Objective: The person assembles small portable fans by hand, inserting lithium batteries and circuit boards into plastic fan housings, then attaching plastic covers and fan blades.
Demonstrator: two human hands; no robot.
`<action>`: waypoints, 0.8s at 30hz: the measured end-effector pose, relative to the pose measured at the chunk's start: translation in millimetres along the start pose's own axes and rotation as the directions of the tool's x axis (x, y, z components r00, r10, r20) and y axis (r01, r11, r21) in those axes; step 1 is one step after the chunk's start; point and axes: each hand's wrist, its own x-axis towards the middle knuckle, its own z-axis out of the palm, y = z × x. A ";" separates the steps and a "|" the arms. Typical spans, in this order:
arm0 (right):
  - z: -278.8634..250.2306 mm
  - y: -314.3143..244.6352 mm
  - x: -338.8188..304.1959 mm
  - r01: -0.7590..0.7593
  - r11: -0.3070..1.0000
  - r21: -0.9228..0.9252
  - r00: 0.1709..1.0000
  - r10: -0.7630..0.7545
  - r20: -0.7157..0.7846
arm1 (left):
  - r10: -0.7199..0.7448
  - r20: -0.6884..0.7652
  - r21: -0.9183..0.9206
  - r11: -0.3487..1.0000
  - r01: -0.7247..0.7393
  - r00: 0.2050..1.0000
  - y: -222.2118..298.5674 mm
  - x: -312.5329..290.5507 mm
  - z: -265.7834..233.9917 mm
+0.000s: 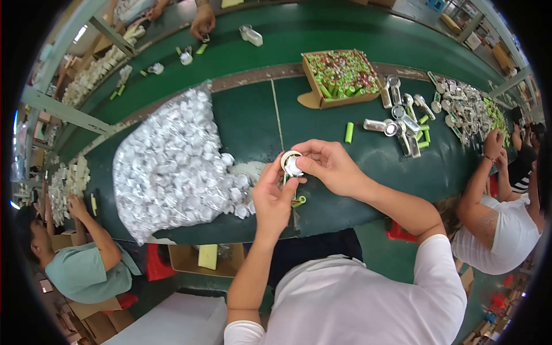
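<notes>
In front of my body both hands hold a small pale housing with a round ring-shaped head (pixel 284 163). My left hand (pixel 272 198) is closed round its lower left side. The fingers of my right hand (pixel 334 168) wrap the top of the head, and the thumb presses on a shiny silver-white cup (pixel 292 166) sitting in the ring. Just below my fingertips is a green cylindrical battery (pixel 298 201); whether it joins the housing I cannot tell. To the left of my hands, a large clear bag (pixel 169 167) full of similar silver-white cups spills several onto the table.
A cardboard box (pixel 343 80) packed with green batteries stands at the back. Right of it lie several clear-and-silver round-headed housings (pixel 406 118) and a lone green battery (pixel 349 132). A conveyor belt (pixel 282 46) runs behind the green table (pixel 241 115). Co-workers (pixel 494 230) sit on both sides.
</notes>
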 end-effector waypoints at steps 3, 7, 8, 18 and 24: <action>-22.3 15.9 43.8 0.060 0.935 -0.350 0.990 -0.101 -0.100 | 0.175 -0.247 0.382 0.921 -0.070 0.953 3.1 4.5 10.5; -52.0 -6.4 127.5 0.190 0.866 -0.462 0.816 -0.401 -0.416 | 0.417 -0.317 0.539 0.818 -0.200 0.851 8.5 2.5 20.3; -59.1 -13.6 133.1 0.221 0.851 -0.477 0.784 -0.446 -0.432 | 0.312 -0.300 0.458 0.876 -0.150 0.902 5.8 -1.8 21.8; -305.6 -85.0 -11.7 -0.163 0.051 -0.985 0.777 -0.609 -0.160 | 0.040 0.013 0.598 0.801 -0.040 0.999 -18.1 6.4 38.0; -302.0 -41.3 -27.0 -0.051 0.241 -0.969 0.882 -0.444 -0.157 | 0.215 0.379 0.780 0.448 -0.436 0.900 -34.6 58.6 123.8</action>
